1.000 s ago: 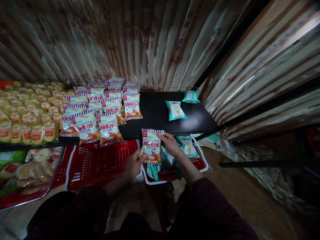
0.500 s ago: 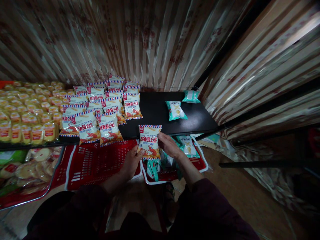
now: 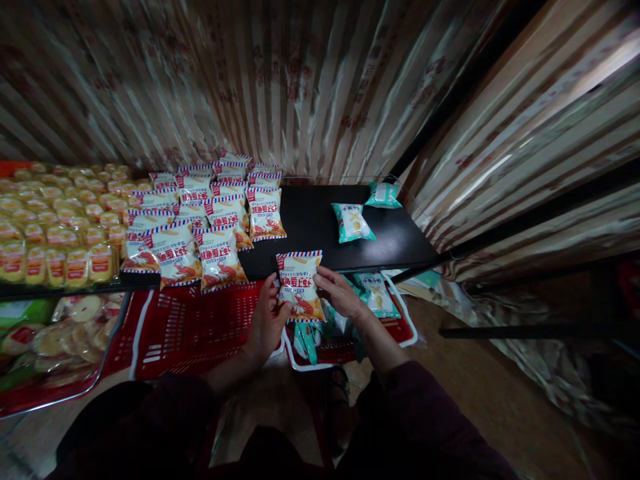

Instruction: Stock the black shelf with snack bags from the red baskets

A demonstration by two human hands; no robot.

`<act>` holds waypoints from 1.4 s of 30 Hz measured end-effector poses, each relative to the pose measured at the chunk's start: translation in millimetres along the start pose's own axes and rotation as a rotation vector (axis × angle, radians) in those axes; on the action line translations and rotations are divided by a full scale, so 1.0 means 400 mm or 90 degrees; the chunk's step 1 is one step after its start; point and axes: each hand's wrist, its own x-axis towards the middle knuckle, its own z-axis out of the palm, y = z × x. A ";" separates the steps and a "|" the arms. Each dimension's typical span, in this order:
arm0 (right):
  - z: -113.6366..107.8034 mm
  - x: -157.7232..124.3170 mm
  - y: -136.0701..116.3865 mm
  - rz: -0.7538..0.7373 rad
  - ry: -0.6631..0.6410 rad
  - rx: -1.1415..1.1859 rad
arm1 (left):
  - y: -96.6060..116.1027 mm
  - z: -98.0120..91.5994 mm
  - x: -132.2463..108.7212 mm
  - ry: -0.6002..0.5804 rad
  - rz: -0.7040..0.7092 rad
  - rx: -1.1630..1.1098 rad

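Note:
Between my two hands a snack bag [image 3: 300,285], white and orange with striped ends, is held upright in front of the black shelf [image 3: 310,220]. My left hand [image 3: 270,315] grips its left edge, thumb on the front. On the right edge, my right hand [image 3: 339,292] closes with its thumb hidden behind the bag or fingers. Matching snack bags [image 3: 220,257] stand in rows on the shelf to the left. Two teal-and-white bags, one a teal bag [image 3: 354,222] facing me, lie farther right on the shelf.
Below the shelf sit a red basket [image 3: 200,333] and another basket [image 3: 411,327] holding teal bags. Packed yellow cakes [image 3: 55,233] fill the shelf's left end. A basket of round wrapped pastries [image 3: 80,340] is at lower left. A black frame bar [image 3: 425,263] slants on the right.
My left hand has shifted its fingers up along the bag's left edge. The bag stays in nearly the same place, and my right hand has barely moved.

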 end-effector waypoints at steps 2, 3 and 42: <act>0.001 0.001 0.000 0.002 0.009 0.018 | 0.003 0.000 0.001 0.010 0.047 0.072; 0.002 0.001 -0.001 0.002 0.012 0.030 | 0.004 -0.001 0.002 0.015 0.070 0.107; 0.033 0.011 -0.019 -0.101 -0.029 -0.005 | 0.088 -0.004 -0.016 -0.111 -0.038 -0.198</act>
